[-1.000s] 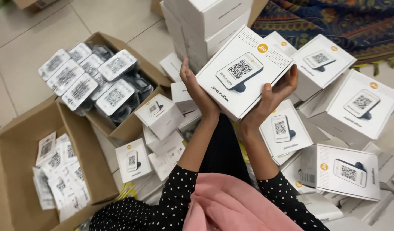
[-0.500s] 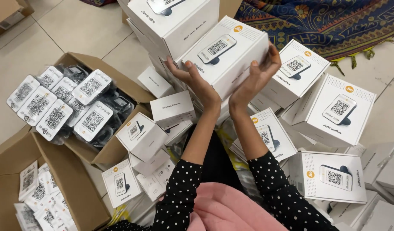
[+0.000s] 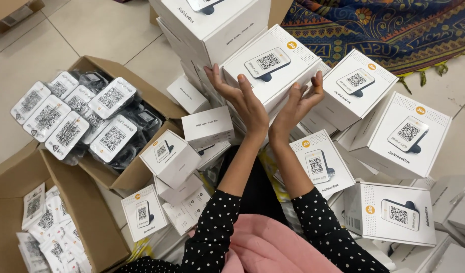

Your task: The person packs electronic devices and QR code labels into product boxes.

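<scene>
White box (image 3: 273,65), square, printed with a small device and a square code on its lid. It sits tilted on a heap of like boxes, leaning against the tall stack (image 3: 217,25) behind it, lid towards the camera.

Left hand (image 3: 240,96): palm up against the box's near left edge, fingers (image 3: 215,78) spread and straight, not curled round anything. Right hand (image 3: 298,101): at the near right corner, fingers (image 3: 315,83) loosely together, tips touching or just short of the box's side; I cannot tell which. Neither hand pinches; the box looks braced rather than gripped.

Risks, as judged:
- Box rests on uneven neighbours, not on a flat base. With only open palms against it, it could slide down towards the person's lap.
- The tall stack just behind stands several boxes high; a push from the tilted box could shift it or tip its top box.
- Box to the right (image 3: 356,88) and the larger one beyond (image 3: 404,134) lie at angles, touching the heap; a slip could set them moving too.
- Small white boxes (image 3: 208,126) lower left are loosely piled and could tumble into the open carton (image 3: 131,177) of bagged devices (image 3: 111,96).

Further out: second carton (image 3: 91,222) with leaflets, tiled floor (image 3: 91,30), patterned rug (image 3: 394,25).
</scene>
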